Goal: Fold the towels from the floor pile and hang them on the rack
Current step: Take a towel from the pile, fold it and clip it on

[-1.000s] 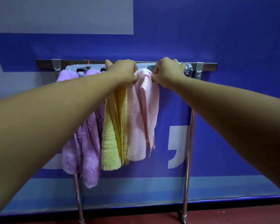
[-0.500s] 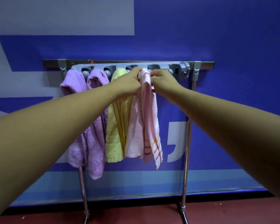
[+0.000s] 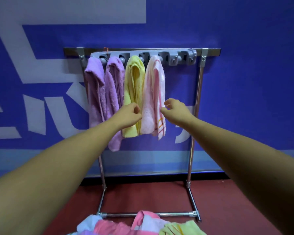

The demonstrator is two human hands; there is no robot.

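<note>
A metal rack (image 3: 194, 106) stands against the blue wall, with a grey hook strip (image 3: 176, 56) along its top bar. Several folded towels hang from the strip: two purple towels (image 3: 98, 89), a yellow towel (image 3: 134, 85) and a pink striped towel (image 3: 154, 92). My left hand (image 3: 129, 116) hovers at the pink towel's left edge, in front of the yellow one, fingers loosely curled and holding nothing. My right hand (image 3: 174, 110) is at the pink towel's right edge, fingers loosely curled and empty. A floor pile of towels (image 3: 139, 225) lies at the bottom of the view.
The rack's base bar (image 3: 143, 214) runs across the red floor (image 3: 236, 209) just behind the pile. Two hooks at the right end of the strip (image 3: 187, 57) carry nothing. The blue wall (image 3: 244, 82) is directly behind the rack.
Both hands let go of the pink towel's top and dropped to its lower half, apart from the cloth. The view pulled back and tilted down, bringing the floor pile into sight.
</note>
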